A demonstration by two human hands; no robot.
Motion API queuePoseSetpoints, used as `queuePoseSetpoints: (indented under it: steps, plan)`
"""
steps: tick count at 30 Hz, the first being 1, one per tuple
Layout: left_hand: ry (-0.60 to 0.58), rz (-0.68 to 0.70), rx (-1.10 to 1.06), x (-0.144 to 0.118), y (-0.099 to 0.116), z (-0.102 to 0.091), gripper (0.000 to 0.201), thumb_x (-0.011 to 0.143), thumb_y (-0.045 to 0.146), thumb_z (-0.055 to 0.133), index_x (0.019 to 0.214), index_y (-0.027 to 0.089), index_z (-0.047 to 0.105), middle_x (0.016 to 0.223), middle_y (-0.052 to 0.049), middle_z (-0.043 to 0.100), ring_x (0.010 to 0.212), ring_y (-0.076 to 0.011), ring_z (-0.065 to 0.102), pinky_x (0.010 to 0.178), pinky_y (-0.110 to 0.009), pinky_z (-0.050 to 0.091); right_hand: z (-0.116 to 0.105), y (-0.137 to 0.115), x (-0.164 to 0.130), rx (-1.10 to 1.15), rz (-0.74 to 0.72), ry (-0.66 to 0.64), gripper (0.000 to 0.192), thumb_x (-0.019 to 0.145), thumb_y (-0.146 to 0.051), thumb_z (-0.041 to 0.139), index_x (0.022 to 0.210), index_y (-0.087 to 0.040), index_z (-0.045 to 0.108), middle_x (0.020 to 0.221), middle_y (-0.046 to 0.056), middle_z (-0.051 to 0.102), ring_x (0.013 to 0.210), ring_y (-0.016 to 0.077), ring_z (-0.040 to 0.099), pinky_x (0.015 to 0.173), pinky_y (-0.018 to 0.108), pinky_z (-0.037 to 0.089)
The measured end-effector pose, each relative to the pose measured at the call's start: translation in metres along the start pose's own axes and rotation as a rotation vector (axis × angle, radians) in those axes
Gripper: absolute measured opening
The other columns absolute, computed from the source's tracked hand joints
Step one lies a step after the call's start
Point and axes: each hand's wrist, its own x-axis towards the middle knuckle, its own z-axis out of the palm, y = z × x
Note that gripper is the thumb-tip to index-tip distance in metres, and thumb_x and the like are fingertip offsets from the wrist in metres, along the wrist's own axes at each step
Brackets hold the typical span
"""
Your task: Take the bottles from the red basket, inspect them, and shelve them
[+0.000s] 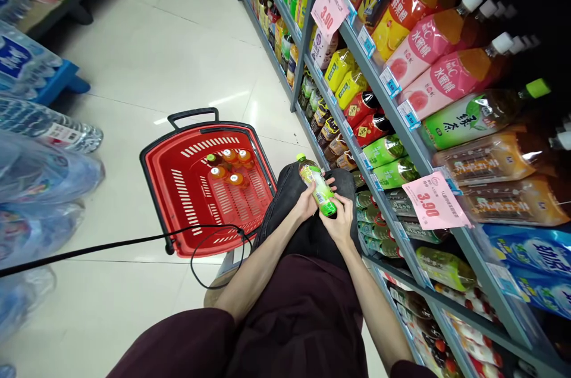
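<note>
Both my hands hold a green-labelled drink bottle (317,186) with a light green cap, tilted above my knees. My left hand (307,202) is wrapped round its side, with fingertips showing past the far edge. At the bottle's base, my right hand (339,217) grips with thumb and fingers. To the left on the floor stands a red shopping basket (178,187) with a dark rim and handle. Inside it several orange-coloured bottles (236,179) stand upright, and one bottle with a green cap (212,159) is among them.
Drink shelves (379,89) with pink price tags (329,8) run close along my right. A black cord (111,247) crosses over the basket's near edge. Plastic-wrapped water packs (40,169) are stacked at the left. Tiled floor (196,38) lies between.
</note>
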Motion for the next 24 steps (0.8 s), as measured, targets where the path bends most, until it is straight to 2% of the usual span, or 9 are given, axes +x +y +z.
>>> queuePoseSetpoints:
  steps: [4,8,12,14,17,19,21,23,24]
  plan:
    - [-0.008,0.006,0.041,0.0,-0.003,0.0,0.086,0.083,0.039,0.083,0.158,0.016,0.047,0.149,-0.019,0.059,0.137,-0.0377,0.058,0.118,-0.055,0.043,0.001,-0.001,0.002,0.099,0.201,-0.004,0.049,0.083,-0.038,0.083,0.122,-0.018,0.061,0.114,0.011,0.066,0.104,0.0248,0.069,0.093,0.039,0.059]
    - [-0.007,0.028,0.109,0.0,-0.001,-0.002,0.083,0.079,0.035,0.085,0.154,0.015,0.053,0.147,-0.02,0.061,0.138,-0.0386,0.056,0.12,-0.054,0.041,-0.001,0.003,0.0,0.14,0.349,-0.111,0.053,0.082,-0.053,0.079,0.118,-0.019,0.058,0.107,0.009,0.071,0.096,0.0246,0.071,0.088,0.038,0.059]
    - [-0.034,0.017,0.163,-0.003,0.006,-0.003,0.083,0.072,0.031,0.089,0.147,0.012,0.059,0.147,-0.022,0.059,0.138,-0.0409,0.056,0.12,-0.055,0.04,-0.004,0.01,-0.003,0.142,0.34,-0.292,0.058,0.086,-0.056,0.071,0.126,-0.017,0.054,0.093,0.007,0.074,0.093,0.028,0.07,0.094,0.045,0.053]
    - [-0.043,0.014,0.171,-0.005,0.007,-0.002,0.081,0.073,0.028,0.088,0.146,0.012,0.058,0.148,-0.022,0.059,0.137,-0.0409,0.056,0.118,-0.057,0.041,-0.006,0.014,-0.005,0.146,0.33,-0.369,0.06,0.09,-0.057,0.065,0.132,-0.015,0.051,0.096,0.009,0.075,0.097,0.0297,0.068,0.097,0.047,0.05]
    - [-0.053,0.003,0.169,-0.007,0.008,0.0,0.083,0.074,0.026,0.087,0.148,0.017,0.053,0.148,-0.021,0.059,0.134,-0.0392,0.059,0.113,-0.059,0.046,-0.008,0.021,-0.006,0.212,0.36,-0.428,0.058,0.097,-0.058,0.053,0.136,-0.016,0.051,0.108,0.013,0.073,0.101,0.0289,0.066,0.094,0.044,0.049]
    - [-0.051,-0.005,0.171,-0.008,0.008,0.002,0.087,0.072,0.026,0.088,0.15,0.02,0.049,0.146,-0.019,0.061,0.128,-0.0375,0.063,0.108,-0.057,0.05,-0.01,0.023,-0.005,0.251,0.374,-0.459,0.055,0.1,-0.058,0.045,0.136,-0.016,0.055,0.107,0.012,0.073,0.099,0.028,0.064,0.09,0.042,0.049]
    - [-0.027,-0.023,0.189,-0.007,0.009,0.003,0.09,0.07,0.027,0.09,0.149,0.021,0.048,0.14,-0.018,0.065,0.12,-0.0354,0.068,0.102,-0.053,0.055,-0.012,0.024,-0.002,0.258,0.385,-0.494,0.052,0.101,-0.059,0.043,0.127,-0.018,0.063,0.094,0.009,0.072,0.094,0.0277,0.062,0.087,0.04,0.048]
    - [0.018,-0.048,0.229,-0.006,0.009,0.004,0.092,0.066,0.028,0.091,0.147,0.019,0.049,0.129,-0.017,0.069,0.108,-0.0324,0.071,0.093,-0.047,0.058,-0.012,0.021,0.003,0.247,0.417,-0.5,0.048,0.101,-0.06,0.043,0.099,-0.02,0.07,0.073,0.006,0.065,0.083,0.0261,0.058,0.083,0.038,0.047]
    - [0.04,-0.059,0.258,-0.005,0.01,0.004,0.093,0.064,0.03,0.092,0.146,0.018,0.05,0.124,-0.016,0.071,0.102,-0.0306,0.072,0.087,-0.044,0.06,-0.012,0.019,0.005,0.244,0.448,-0.476,0.05,0.101,-0.061,0.044,0.083,-0.021,0.068,0.064,0.005,0.059,0.077,0.0247,0.056,0.08,0.037,0.046]
